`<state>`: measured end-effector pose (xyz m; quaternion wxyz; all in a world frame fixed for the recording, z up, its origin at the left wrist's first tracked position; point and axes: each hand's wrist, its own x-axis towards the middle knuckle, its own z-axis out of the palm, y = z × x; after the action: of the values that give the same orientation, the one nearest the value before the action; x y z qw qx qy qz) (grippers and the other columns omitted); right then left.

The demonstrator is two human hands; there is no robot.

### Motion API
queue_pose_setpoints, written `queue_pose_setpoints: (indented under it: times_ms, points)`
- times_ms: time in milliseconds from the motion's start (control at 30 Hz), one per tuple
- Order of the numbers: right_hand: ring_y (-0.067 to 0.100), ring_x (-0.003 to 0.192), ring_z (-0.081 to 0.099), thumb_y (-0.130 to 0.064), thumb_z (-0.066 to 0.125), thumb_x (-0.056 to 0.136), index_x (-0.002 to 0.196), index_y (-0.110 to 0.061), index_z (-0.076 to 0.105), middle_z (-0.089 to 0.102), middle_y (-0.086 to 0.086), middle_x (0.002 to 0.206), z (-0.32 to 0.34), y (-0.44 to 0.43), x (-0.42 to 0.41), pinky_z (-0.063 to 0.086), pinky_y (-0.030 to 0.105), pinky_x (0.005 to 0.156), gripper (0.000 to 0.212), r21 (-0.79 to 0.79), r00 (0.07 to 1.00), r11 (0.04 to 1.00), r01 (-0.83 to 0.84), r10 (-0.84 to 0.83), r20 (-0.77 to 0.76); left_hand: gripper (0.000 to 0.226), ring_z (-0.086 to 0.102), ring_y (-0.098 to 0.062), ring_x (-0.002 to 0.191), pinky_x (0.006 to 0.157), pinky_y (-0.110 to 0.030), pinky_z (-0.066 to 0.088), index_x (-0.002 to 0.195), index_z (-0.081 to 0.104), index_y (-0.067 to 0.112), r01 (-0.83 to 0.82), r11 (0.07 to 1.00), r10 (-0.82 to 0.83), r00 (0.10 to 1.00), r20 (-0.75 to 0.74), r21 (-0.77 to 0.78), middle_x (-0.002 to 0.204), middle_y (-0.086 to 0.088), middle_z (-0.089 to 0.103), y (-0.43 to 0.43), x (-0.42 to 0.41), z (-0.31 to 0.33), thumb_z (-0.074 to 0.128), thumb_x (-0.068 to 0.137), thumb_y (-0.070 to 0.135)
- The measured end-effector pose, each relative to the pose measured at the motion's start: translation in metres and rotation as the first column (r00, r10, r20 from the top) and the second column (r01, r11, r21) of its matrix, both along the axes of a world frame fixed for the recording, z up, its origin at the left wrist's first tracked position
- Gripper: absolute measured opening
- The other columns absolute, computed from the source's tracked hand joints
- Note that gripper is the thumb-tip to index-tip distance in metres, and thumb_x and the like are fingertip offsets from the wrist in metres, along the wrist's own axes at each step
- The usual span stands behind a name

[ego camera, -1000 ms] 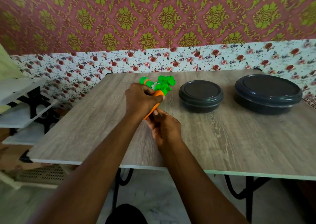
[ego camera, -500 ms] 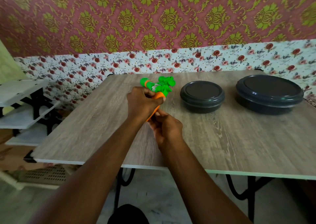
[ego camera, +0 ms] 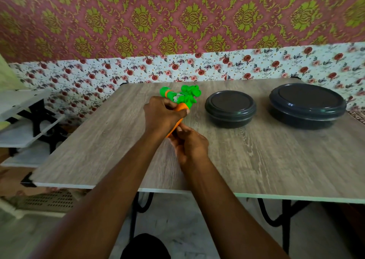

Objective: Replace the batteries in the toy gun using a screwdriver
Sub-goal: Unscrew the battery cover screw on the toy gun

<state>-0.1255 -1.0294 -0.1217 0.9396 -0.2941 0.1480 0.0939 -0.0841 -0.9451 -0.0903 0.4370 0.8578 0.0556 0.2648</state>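
While both hands held the toy gun over the table: the step in hand looked, going by the task, like work on a battery cover at the butt of the orange grip.
Left hand: fingers were curled firmly round the toy's middle, thumb across the orange grip.
Right hand: it sat lower and nearer the person, fingertips pinched on the bottom end of the grip.
Screwdriver: none showed; whether one was hidden inside the right fingers could not be told.
Doing it well: the left hand should clamp the toy without letting it twist. The right should press straight along the screw's axis before turning, so the tip does not slip out of the head. A small screw would want catching as it comes free.
Toy gun against the hands: it ran slantwise between them. The green barrel poked out past the left knuckles toward the wall, and the butt touched the right fingertips.
Nearby: two dark lidded containers, the smaller container just right of the toy, the larger container well apart.
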Motion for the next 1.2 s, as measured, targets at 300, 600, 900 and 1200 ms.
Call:
queue_pose_setpoints:
  times_ms: [300, 600, 900, 1200]
  points:
    - [0.028, 0.075, 0.069, 0.018, 0.053, 0.091, 0.096, 0.014, 0.069, 0.071, 0.020, 0.081, 0.002, 0.003, 0.001, 0.062, 0.036, 0.061, 0.017, -0.047, 1.000, 0.999, -0.012, 0.012, -0.006, 0.036, 0.067, 0.008, 0.062, 0.067, -0.016, 0.059, 0.087, 0.082, 0.017, -0.063, 0.997, 0.063, 0.998, -0.002, -0.049, 0.073, 0.013, 0.072, 0.003, -0.003, -0.003, 0.096, 0.065, 0.042]
    - [0.030, 0.064, 0.063, 0.019, 0.051, 0.086, 0.083, 0.011, 0.064, 0.062, 0.022, 0.070, 0.011, 0.002, -0.002, 0.059, 0.044, 0.068, 0.016, -0.092, 0.996, 0.995, 0.024, -0.031, -0.079, 0.028, 0.059, 0.011, 0.068, 0.063, -0.002, 0.043, 0.083, 0.079, 0.017, -0.067, 0.998, 0.067, 0.997, 0.023, -0.018, 0.072, 0.020, 0.063, 0.001, -0.007, -0.008, 0.094, 0.068, 0.035]
    - [0.034, 0.066, 0.065, 0.015, 0.051, 0.084, 0.107, 0.020, 0.065, 0.065, 0.025, 0.075, 0.012, 0.004, 0.003, 0.059, 0.034, 0.049, 0.027, -0.136, 0.990, 0.989, 0.052, -0.070, -0.125, 0.028, 0.059, 0.010, 0.067, 0.063, -0.002, 0.042, 0.083, 0.080, 0.016, -0.068, 0.998, 0.068, 0.997, 0.039, 0.002, 0.074, 0.013, 0.066, 0.001, -0.003, -0.012, 0.094, 0.068, 0.035]
    - [0.038, 0.072, 0.070, 0.012, 0.051, 0.086, 0.109, 0.017, 0.065, 0.071, 0.032, 0.091, 0.009, 0.004, 0.006, 0.057, 0.032, 0.044, 0.028, -0.131, 0.992, 0.990, 0.048, -0.063, -0.112, 0.030, 0.059, 0.010, 0.068, 0.062, -0.001, 0.039, 0.083, 0.080, 0.017, -0.075, 0.997, 0.075, 0.997, 0.030, 0.010, 0.075, 0.013, 0.067, 0.003, 0.000, -0.012, 0.094, 0.067, 0.037]
